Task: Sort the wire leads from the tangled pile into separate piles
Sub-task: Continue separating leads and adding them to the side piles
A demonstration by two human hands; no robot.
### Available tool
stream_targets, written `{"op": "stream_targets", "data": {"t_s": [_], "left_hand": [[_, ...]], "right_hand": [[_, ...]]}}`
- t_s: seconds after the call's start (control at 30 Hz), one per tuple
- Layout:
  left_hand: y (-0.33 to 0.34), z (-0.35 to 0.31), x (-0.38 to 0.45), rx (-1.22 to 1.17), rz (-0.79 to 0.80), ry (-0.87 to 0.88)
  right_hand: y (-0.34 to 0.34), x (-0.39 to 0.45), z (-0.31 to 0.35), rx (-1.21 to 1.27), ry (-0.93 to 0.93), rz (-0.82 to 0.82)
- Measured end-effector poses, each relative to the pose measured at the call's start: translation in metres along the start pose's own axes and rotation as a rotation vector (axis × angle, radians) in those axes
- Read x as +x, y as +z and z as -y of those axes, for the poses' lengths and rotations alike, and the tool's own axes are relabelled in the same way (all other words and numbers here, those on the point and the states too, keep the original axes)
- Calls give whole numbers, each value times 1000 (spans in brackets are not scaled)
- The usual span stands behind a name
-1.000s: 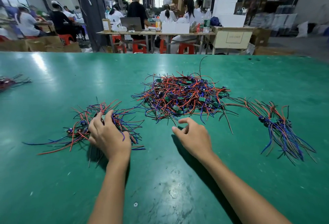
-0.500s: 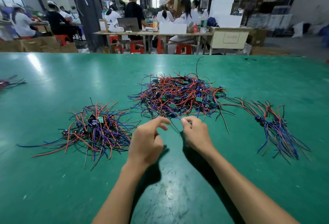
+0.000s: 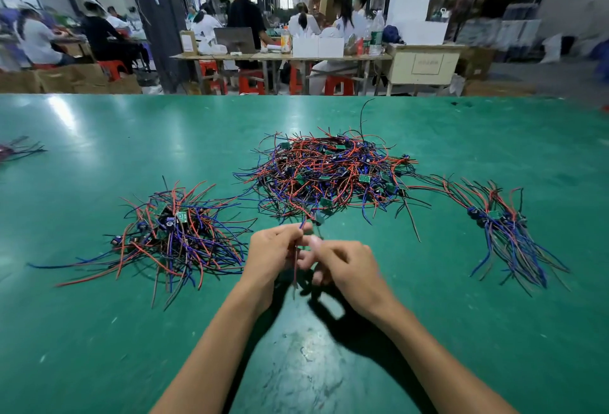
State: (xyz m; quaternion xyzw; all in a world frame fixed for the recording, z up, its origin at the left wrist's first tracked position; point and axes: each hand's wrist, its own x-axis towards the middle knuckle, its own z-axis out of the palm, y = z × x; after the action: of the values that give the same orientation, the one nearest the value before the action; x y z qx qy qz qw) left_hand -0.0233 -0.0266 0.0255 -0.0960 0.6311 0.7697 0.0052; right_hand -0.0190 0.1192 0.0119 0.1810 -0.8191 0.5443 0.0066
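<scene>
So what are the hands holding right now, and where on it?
The left hand pinches a wire lead near its upper end. The right hand is curled beside it; its grip is too blurred to confirm.

on the table (image 3: 99,331) i see the tangled pile (image 3: 326,176) at centre, a sorted pile (image 3: 178,239) to its left and another pile (image 3: 504,232) to its right (well apart). my left hand (image 3: 273,255) and right hand (image 3: 346,265) meet just before the tangled pile. a small bundle (image 3: 16,150) lies at the far left edge.
</scene>
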Motion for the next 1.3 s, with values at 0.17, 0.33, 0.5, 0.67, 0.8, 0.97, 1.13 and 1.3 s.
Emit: {"op": "stream_targets", "data": {"t_s": [0.17,0.33,0.5,0.67,0.8,0.97,1.13,1.3], "left_hand": [[2,0,-3,68,178,11],[0,0,-5,145,306,115],[-1,-1,-6,212,338,157],[-1,3,-7,568,228,381],[-2,7,-5,783,92,445],[-4,5,-4,753,65,482],[6,4,-7,493,166,399],[8,7,-7,434,125,324]], "right_hand": [[-6,10,-9,-124,177,-286],[-19,18,-3,398,348,-262],[-36,16,-3,659,377,-227],[-40,14,-2,722,413,-159],[-41,15,-4,744,339,-154],[-42,16,-7,649,241,-148],[-36,14,-7,578,132,-114],[-29,16,-13,483,126,-227]]}}
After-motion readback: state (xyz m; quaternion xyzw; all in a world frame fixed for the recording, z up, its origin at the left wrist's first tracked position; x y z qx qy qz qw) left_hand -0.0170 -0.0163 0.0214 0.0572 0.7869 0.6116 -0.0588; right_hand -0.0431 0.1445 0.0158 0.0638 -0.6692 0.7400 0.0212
